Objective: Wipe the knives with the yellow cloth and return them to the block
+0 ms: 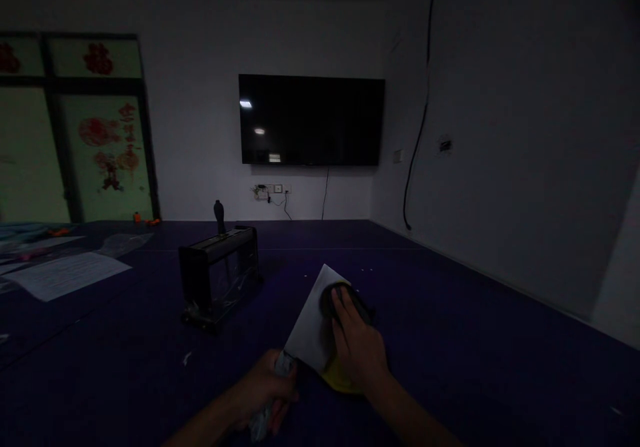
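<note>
My left hand (270, 388) is closed around the light, patterned handle (284, 365) of a cleaver. Its broad pale blade (313, 327) points up and away from me. Against the right side of the blade, my right hand (357, 344) presses a black and yellow cloth (343, 375), fingers bent over its dark part. The cloth covers that edge of the blade. To the left of the blade stands a black box-like device (217, 270) with clear sides and an upright dark knob on top.
A purple surface (125, 367) spreads under everything. Printed paper sheets (70, 275) and clear plastic (123, 242) lie at the left. Small white scraps (187, 358) are scattered about. A wall (500, 234) runs along the right, with a hanging black cable (417, 144).
</note>
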Tool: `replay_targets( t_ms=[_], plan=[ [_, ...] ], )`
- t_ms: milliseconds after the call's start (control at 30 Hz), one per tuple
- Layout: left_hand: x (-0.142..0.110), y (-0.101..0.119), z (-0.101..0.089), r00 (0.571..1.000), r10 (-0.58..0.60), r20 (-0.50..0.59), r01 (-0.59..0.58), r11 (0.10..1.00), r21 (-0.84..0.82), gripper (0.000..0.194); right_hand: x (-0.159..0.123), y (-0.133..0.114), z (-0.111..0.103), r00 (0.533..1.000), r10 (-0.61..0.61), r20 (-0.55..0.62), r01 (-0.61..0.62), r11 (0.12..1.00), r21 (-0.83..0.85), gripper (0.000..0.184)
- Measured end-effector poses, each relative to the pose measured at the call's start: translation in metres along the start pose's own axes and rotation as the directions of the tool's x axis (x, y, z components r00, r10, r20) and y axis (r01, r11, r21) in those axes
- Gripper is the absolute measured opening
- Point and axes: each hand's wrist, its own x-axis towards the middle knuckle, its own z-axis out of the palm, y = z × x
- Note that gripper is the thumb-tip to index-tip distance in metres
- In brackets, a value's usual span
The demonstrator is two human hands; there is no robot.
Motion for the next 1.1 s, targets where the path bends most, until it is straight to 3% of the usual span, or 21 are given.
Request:
replay_targets(
  t_ms=[167, 333, 700, 1100],
  plan=[
    [0.002, 0.002, 0.001, 0.999, -0.021, 0.046, 0.019, 0.999, 0.044, 0.020, -0.001, -0.001, -0.006, 0.999, -0.020, -0.039, 0.020, 1.000, -0.012, 0.060],
    [0.003, 0.003, 0.001, 0.996, -0.056, 0.064, 0.052, 0.996, 0.067, 0.019, 0.003, -0.004, -0.015, 1.000, -0.027, -0.002, 0.027, 0.998, -0.052, 0.056],
    [0.005, 0.004, 0.002, 0.995, -0.092, 0.040, 0.084, 0.980, 0.178, 0.019, 0.010, 0.002, -0.019, 1.000, -0.013, -0.011, 0.011, 0.992, -0.127, 0.056],
    [0.005, -0.006, -0.002, 0.994, -0.088, -0.063, 0.096, 0.987, 0.126, 0.020, 0.010, 0.003, -0.018, 0.998, 0.011, -0.060, -0.017, 0.995, -0.095, 0.053]
  ],
)
